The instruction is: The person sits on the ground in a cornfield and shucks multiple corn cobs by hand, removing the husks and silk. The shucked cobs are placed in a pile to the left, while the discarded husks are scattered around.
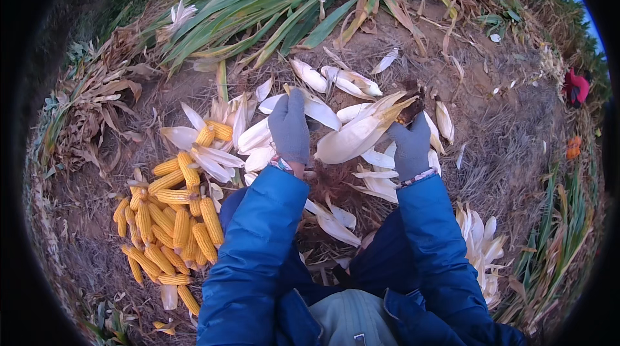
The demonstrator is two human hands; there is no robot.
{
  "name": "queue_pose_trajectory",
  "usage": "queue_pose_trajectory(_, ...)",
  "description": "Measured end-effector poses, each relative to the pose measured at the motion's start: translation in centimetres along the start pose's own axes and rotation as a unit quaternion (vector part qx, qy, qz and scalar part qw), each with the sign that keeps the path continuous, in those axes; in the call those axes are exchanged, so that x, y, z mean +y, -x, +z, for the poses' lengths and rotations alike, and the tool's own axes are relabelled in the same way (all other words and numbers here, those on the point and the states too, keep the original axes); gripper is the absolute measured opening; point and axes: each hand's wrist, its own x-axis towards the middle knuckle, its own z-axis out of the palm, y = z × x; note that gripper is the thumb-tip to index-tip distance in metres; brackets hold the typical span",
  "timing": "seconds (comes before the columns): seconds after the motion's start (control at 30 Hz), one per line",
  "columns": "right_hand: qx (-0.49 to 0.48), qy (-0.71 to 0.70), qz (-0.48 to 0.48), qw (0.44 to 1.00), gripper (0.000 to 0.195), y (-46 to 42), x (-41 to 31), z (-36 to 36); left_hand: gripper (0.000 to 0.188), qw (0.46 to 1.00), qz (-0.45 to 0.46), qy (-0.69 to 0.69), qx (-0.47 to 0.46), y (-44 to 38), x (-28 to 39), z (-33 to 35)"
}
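Observation:
My right hand [411,145], in a grey knit glove, grips a corn ear [358,130] near its silk end. Pale husk leaves still wrap most of that ear, and a few kernels show beside the dark, dry silk [411,104]. My left hand [289,128], gloved alike, is closed around a loose-looking pale husk leaf [319,109]; its fingertips are partly hidden. Ears in husk [310,75] lie on the ground just beyond both hands. To the left is a heap of bare yellow corn ears [169,225]. Partly husked ears [213,133] rest above that heap.
Discarded husks [334,222] lie between my legs, with another husk pile [479,244] at my right. Cut green corn stalks [261,2] spread across the far side. More stalks [547,249] lie at right. A red item [576,87] and an orange one [573,147] are at the right edge.

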Motion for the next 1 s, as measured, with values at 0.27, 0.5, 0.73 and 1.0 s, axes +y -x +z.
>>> queue_pose_trajectory(0.27,-0.086,0.104,-0.051,0.989,0.055,0.3,-0.1,1.1,0.04,0.98,0.076,-0.076,-0.17,1.1,-0.5,1.4)
queue_pose_trajectory(0.5,-0.001,0.109,-0.009,0.994,0.05,-1.0,1.3,0.5,0.024,0.979,-0.122,0.042,-0.16,1.2,0.1,1.2)
queue_pose_trajectory(0.73,0.02,0.21,-0.034,0.977,0.051,-0.6,1.6,1.3,0.029,0.97,-0.037,-0.045,-0.235,2.7,-1.5,2.5)
queue_pose_trajectory(1.0,0.136,-0.044,-0.061,0.988,0.042,-3.4,0.0,-3.5,0.042,0.979,-0.101,0.166,-0.054,0.2,1.1,-0.4)
